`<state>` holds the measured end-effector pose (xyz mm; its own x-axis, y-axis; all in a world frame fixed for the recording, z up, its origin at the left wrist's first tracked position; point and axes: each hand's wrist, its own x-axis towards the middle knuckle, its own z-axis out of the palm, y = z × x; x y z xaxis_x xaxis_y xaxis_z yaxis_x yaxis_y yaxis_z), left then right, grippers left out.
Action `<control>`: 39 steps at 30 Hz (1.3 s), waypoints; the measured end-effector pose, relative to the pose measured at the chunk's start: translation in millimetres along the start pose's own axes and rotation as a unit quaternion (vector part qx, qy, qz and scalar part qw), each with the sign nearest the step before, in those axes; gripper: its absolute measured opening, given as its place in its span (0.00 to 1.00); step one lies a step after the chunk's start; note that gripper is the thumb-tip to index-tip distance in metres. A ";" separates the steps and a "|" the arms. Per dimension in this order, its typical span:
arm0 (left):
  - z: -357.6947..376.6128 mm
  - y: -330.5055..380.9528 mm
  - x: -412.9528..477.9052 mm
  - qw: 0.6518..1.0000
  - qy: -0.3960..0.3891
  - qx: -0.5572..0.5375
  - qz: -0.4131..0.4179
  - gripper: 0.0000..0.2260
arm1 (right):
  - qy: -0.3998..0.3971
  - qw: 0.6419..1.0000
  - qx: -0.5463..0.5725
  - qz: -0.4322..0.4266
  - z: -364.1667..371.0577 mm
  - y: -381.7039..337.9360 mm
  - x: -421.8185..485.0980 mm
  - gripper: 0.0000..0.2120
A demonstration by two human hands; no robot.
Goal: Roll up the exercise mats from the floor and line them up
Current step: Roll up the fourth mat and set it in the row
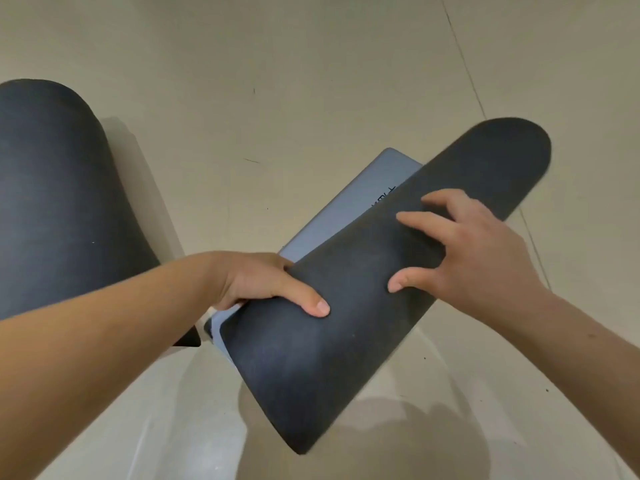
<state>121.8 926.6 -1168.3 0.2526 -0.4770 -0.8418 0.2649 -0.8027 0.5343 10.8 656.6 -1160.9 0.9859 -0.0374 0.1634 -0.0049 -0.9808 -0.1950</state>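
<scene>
While the grey tail (346,209) is not wound in, the mat (311,358) could spring loose if either grip slackens. My left grip (263,282) clamps the near half, thumb on top, fingers hidden behind. My right grip (478,251) claws over the far half, fingers spread and bent. The roll lies diagonal mid-frame over the floor (311,64); can't tell if it touches. A grey layer peeks out at the near end, so I judge it may telescope into a cone. Outer face dark, matte, fine-grained, foam-like. Inner face smooth, pale grey, with print. A second roll (52,202), same dark skin, sits well apart on my left.
</scene>
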 end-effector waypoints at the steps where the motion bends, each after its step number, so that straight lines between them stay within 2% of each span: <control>1: 0.3 -9.8 5.9 1.000 0.005 -0.008 0.003 0.25 | 0.016 1.000 0.011 0.013 8.4 -1.7 -4.7 0.37; 4: -4.8 -28.8 11.9 0.998 0.061 -0.002 0.015 0.34 | 0.026 0.999 0.034 0.025 38.4 -15.5 -19.0 0.26; 6: -12.6 -30.9 6.5 0.985 0.159 0.054 0.032 0.45 | 0.024 0.999 0.020 0.016 48.8 -20.6 -18.2 0.24; 7: -14.0 -31.4 1.3 0.968 0.228 0.095 0.035 0.49 | 0.023 1.000 0.018 0.010 49.3 -22.4 -14.1 0.24; 8: -11.4 -31.9 -5.6 0.946 0.291 0.134 0.043 0.50 | 0.020 1.000 0.019 0.009 49.1 -24.3 -8.3 0.25; 10: 11.0 -34.5 -25.8 0.897 0.374 0.220 0.088 0.43 | -0.005 1.000 0.009 0.018 47.7 -32.1 4.7 0.28; 12: 43.5 -40.9 -44.4 0.877 0.362 0.296 0.109 0.42 | -0.076 0.996 -0.015 0.033 42.9 -44.5 21.0 0.30; 14: 64.0 -49.6 -45.4 0.880 0.324 0.336 0.089 0.50 | -0.139 0.988 -0.054 0.029 41.4 -53.9 37.8 0.30; 15: 64.7 -53.5 -40.2 0.878 0.325 0.343 0.077 0.53 | -0.145 0.987 -0.070 0.019 42.5 -58.2 44.5 0.29; 17: 51.3 -56.9 -29.9 0.888 0.330 0.314 0.064 0.52 | -0.129 0.990 -0.055 -0.011 50.7 -63.4 51.1 0.27; 18: 39.8 -58.0 -26.3 0.899 0.327 0.284 0.065 0.49 | -0.115 0.993 -0.013 -0.015 56.0 -64.0 49.0 0.25; 20: 16.1 -64.6 -23.1 0.923 0.309 0.219 0.072 0.47 | -0.043 0.995 0.090 -0.024 64.9 -64.4 35.2 0.23; 21: 5.5 -70.1 -23.3 0.932 0.300 0.185 0.078 0.47 | 0.010 0.994 0.108 -0.028 71.0 -63.8 25.3 0.22; 22: -3.8 -75.8 -23.2 0.940 0.294 0.154 0.083 0.48 | 0.046 0.992 0.115 -0.013 74.4 -64.0 14.6 0.23; 23: -11.5 -80.3 -22.1 0.944 0.290 0.131 0.085 0.48 | 0.045 0.989 0.140 0.027 77.2 -62.8 3.8 0.25; 25: -23.1 -85.5 -16.2 0.947 0.283 0.118 0.091 0.50 | -0.047 0.958 0.239 0.151 74.3 -64.7 -16.1 0.32; 27: -31.0 -89.0 -9.9 0.950 0.279 0.108 0.094 0.51 | -0.155 0.876 0.395 0.228 73.2 -72.2 -27.9 0.40; 28: -33.2 -90.4 -8.3 0.951 0.277 0.098 0.093 0.51 | -0.183 0.842 0.442 0.247 75.2 -75.9 -28.9 0.44; 30: -33.6 -92.9 -8.6 0.953 0.277 0.080 0.089 0.51 | -0.195 0.809 0.484 0.270 84.6 -81.6 -25.6 0.51; 32: -25.7 -93.1 -11.8 0.953 0.286 0.065 0.079 0.50 | -0.190 0.789 0.513 0.279 88.6 -89.0 -18.7 0.60; 34: -7.4 -92.3 -16.2 0.947 0.308 0.059 0.063 0.49 | -0.196 0.789 0.513 0.276 89.0 -88.2 -12.6 0.65; 39: 74.7 -95.1 -17.1 0.897 0.438 -0.043 0.055 0.36 | -0.299 0.781 0.525 0.157 80.3 -58.1 18.5 0.63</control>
<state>22.8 984.4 -1210.4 0.9049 -0.0580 -0.4216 0.2546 -0.7199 0.6457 42.8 728.2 -1224.2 0.8668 0.1602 -0.4722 -0.4318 -0.2325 -0.8715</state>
